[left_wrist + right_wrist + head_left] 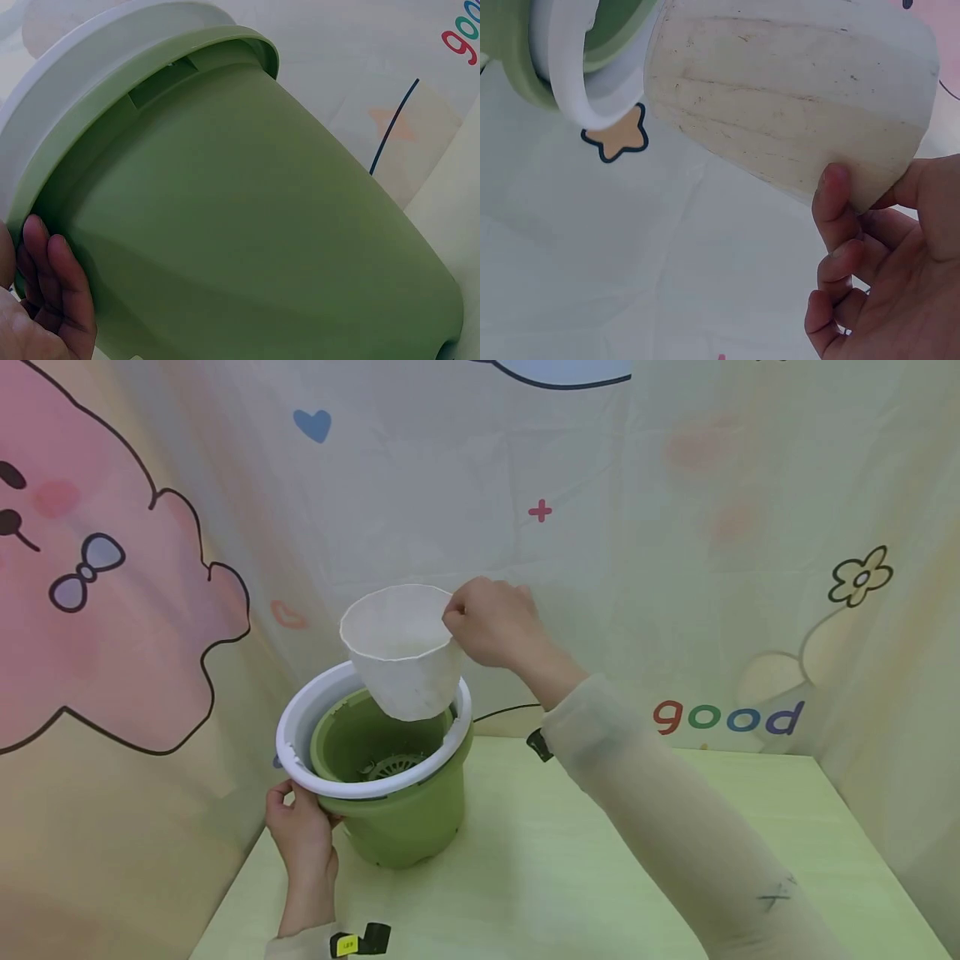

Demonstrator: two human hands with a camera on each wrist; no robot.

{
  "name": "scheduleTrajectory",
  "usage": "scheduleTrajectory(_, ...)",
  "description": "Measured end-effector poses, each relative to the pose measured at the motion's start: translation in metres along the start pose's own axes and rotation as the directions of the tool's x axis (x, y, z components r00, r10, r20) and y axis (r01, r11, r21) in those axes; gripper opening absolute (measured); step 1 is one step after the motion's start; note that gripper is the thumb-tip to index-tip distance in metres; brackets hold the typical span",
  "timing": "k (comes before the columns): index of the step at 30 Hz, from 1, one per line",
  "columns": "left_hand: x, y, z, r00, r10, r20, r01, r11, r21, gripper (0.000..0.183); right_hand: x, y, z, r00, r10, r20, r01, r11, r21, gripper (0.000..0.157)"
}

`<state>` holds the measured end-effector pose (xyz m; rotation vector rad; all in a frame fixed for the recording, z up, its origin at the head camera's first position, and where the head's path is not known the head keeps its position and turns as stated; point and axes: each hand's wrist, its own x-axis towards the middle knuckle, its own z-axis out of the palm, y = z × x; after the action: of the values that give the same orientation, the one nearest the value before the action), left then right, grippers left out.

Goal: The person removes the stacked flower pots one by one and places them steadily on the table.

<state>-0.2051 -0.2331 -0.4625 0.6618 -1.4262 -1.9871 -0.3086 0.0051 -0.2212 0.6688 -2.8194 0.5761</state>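
Note:
My right hand (491, 622) pinches the rim of a thin white flower pot (408, 685) with a faceted edge, held tilted above a stack of pots. Brown streaks mark its outer side in the right wrist view. The stack has a large green flower pot (408, 827) outside, a white pot with a thick rim (288, 718) set in it, and a smaller green pot (341, 739) with a slotted bottom innermost. Low at the stack's near left, my left hand (303, 831) grips the large green pot's rim, its fingers (69, 277) tucked under the edge.
The stack stands on a pale table (570, 852) near its back left. A printed curtain (600, 610) hangs close behind and along both sides. A thin dark cord (510, 710) runs behind the stack.

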Motion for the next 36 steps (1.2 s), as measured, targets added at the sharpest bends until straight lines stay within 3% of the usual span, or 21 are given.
scheduleTrajectory(19, 0.003, -0.003, -0.002, 1.0, -0.011, 0.004, 0.011, 1.0, 0.015, 0.022, -0.016, 0.06, -0.045, 0.992, 0.128, -0.013, -0.127, 0.99, 0.054, 0.034)
scheduleTrajectory(36, 0.0, -0.001, -0.001, 1.0, 0.014, 0.014, -0.014, 1.0, -0.012, 0.025, -0.042, 0.114, -0.036, 0.977, 0.215, 0.011, -0.215, 0.973, 0.089, 0.034)
